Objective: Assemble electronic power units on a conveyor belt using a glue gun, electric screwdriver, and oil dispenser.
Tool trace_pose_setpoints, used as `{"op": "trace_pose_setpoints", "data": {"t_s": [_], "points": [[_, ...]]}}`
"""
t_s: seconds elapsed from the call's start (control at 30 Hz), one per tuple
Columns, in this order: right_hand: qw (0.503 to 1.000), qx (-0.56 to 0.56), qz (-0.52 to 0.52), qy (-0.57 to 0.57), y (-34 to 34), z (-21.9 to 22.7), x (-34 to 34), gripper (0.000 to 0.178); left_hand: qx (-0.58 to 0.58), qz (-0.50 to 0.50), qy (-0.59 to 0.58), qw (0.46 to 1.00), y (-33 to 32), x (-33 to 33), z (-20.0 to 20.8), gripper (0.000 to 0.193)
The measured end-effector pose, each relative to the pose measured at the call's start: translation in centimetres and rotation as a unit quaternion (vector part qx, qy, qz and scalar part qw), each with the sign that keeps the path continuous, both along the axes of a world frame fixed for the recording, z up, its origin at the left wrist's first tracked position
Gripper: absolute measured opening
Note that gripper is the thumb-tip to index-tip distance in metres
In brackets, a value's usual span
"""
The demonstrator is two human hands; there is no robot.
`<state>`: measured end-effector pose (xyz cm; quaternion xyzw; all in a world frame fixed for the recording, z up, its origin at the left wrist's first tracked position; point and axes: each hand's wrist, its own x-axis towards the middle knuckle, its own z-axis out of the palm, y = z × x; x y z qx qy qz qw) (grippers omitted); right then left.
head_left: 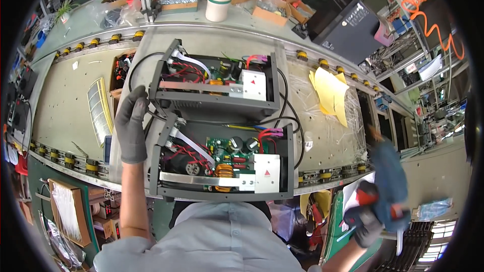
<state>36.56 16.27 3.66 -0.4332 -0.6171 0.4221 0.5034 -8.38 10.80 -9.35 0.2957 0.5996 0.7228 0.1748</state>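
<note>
My left hand (132, 127), in a dark grey glove, is at the left end of the far metal case (217, 103). Its fingers are curled together beside a black cable (134, 72); what lies between them, if anything, is hidden. Out to the right, my gloved right hand (367, 225) grips a blue cordless drill (389, 181) with red parts, blurred and apart from the cases. The near metal case (222, 194) stands in front of the far one. Both are open-topped, with circuit boards, red wires, a metal strip and a white plate (266, 172) bearing a red triangle.
Roller tracks (322, 175) edge the bench. Yellow sheets (330, 93) lie on plastic film to the right; a framed mesh panel (100, 111) and a parts box (121, 73) are left. Behind stand a white tub (219, 4), cardboard trays (272, 10) and a dark cabinet (353, 30).
</note>
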Motion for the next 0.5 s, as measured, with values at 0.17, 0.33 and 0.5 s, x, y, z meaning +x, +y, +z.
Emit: {"op": "trace_pose_setpoints", "data": {"t_s": [0.17, 0.33, 0.5], "points": [[0.933, -0.142, 0.240, -0.227, 7.1, 4.8, -11.4, 0.041, -0.029, 0.068, -0.098, 0.992, -0.2, -0.5, -4.6, 0.037], [0.850, -0.081, 0.269, -0.446, 12.7, 5.6, -21.1, 0.033, -0.055, -0.015, -0.089, 0.994, 0.3, -0.1, -7.2, 0.043], [0.796, -0.048, 0.322, -0.511, 15.4, 4.7, -23.9, 0.047, -0.053, -0.053, -0.082, 0.994, 0.5, 0.2, -5.2, 0.044]]}}
